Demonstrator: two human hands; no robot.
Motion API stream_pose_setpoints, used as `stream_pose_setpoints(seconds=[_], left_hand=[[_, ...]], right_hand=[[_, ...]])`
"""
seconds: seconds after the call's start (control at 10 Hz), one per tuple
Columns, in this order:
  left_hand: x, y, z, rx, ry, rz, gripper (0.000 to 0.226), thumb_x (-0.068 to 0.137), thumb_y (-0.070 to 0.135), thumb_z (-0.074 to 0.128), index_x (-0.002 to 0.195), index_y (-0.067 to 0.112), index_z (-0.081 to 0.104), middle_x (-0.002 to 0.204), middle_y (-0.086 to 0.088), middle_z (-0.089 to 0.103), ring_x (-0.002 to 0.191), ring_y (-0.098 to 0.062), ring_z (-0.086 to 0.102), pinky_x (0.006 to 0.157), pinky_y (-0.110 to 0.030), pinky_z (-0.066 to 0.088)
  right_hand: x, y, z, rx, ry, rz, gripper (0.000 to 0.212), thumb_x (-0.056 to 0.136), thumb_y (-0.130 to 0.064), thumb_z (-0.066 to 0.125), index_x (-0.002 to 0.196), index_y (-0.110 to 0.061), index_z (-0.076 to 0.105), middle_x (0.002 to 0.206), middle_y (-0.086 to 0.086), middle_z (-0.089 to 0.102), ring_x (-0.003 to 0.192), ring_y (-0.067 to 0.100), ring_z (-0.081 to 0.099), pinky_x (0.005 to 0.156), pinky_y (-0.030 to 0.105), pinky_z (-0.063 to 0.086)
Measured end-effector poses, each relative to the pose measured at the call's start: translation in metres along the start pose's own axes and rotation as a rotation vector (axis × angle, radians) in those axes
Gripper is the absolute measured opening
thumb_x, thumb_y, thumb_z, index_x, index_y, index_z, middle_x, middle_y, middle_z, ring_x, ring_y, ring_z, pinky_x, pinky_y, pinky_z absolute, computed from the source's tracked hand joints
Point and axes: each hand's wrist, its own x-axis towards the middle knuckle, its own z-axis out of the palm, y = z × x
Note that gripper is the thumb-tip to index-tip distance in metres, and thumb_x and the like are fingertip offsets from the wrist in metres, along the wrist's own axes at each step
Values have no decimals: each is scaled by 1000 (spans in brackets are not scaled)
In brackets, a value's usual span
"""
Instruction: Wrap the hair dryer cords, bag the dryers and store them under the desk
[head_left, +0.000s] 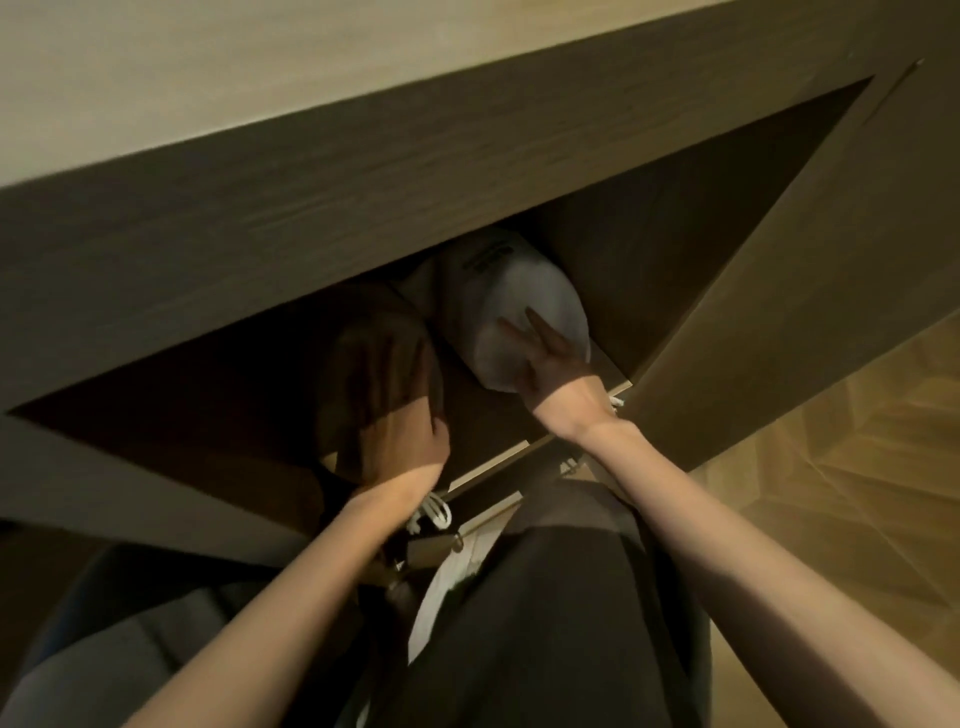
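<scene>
A pale grey cloth bag (498, 306) with dark print lies inside the open compartment (675, 249) under the wooden desk, toward its right side. My right hand (550, 364) presses flat on the near end of that bag, fingers straight and spread. To the left lies a dark brown bag (374, 332) in deep shadow. My left hand (405, 421) rests on it with fingers extended over its top. The dryers themselves are hidden inside the bags.
The desk front (363, 171) overhangs the compartment. An open cabinet door (779, 291) stands at the right. A white cord (431, 514) hangs below the shelf edge. Wooden parquet floor (831, 467) lies to the right; my dark-trousered legs fill the lower middle.
</scene>
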Motion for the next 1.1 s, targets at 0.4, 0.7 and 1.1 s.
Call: stream_pose_setpoints(seconds=[0.4, 0.7, 1.1], left_hand=[[-15, -27, -1, 104, -18, 39, 34, 102, 32, 38, 126, 12, 50, 125, -15, 54, 117, -31, 49, 95, -36, 39], [4, -30, 0, 149, -55, 58, 46, 99, 34, 34, 137, 11, 45, 139, -23, 46, 124, -42, 47, 103, -51, 39], [-44, -1, -66, -66, 38, 210, 54, 102, 34, 34, 152, 24, 15, 152, -8, 31, 138, -26, 33, 112, -40, 29]], right_hand=[[5, -16, 18, -163, -210, 35, 66, 101, -30, 39, 153, -28, -1, 158, 3, -24, 146, 31, -14, 120, 48, 3], [18, -9, 23, -76, -230, 46, 70, 98, -24, 46, 153, -32, 4, 159, -1, -21, 146, 29, -16, 120, 46, 7], [-32, -51, -47, 52, 18, 70, 45, 95, -22, 51, 140, -24, 44, 104, 8, 62, 84, 20, 59, 68, 30, 50]])
